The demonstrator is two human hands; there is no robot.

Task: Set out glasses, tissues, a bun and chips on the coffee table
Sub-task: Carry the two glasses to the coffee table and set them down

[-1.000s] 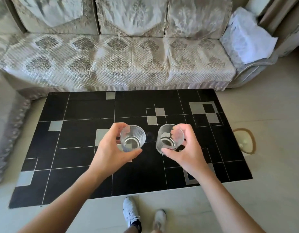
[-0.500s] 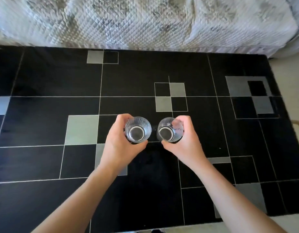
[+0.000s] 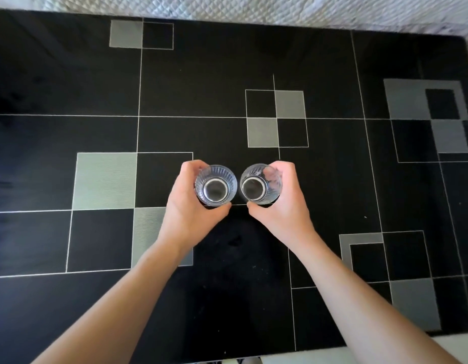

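Two clear ribbed glasses stand upright side by side over the middle of the black coffee table (image 3: 332,61). My left hand (image 3: 191,208) wraps around the left glass (image 3: 215,185). My right hand (image 3: 283,206) wraps around the right glass (image 3: 259,185). Both glasses look empty and are seen from straight above. I cannot tell whether their bases touch the tabletop. A narrow gap separates the two rims. No tissues, bun or chips are in view.
The tabletop is black with grey squares and thin white lines. A quilted pale sofa (image 3: 280,9) runs along the far edge. Pale floor (image 3: 385,353) shows at the near right edge of the table.
The camera has come closer and now looks straight down. Both hands have lowered the glasses toward the tabletop and brought them closer together, with the grips unchanged.
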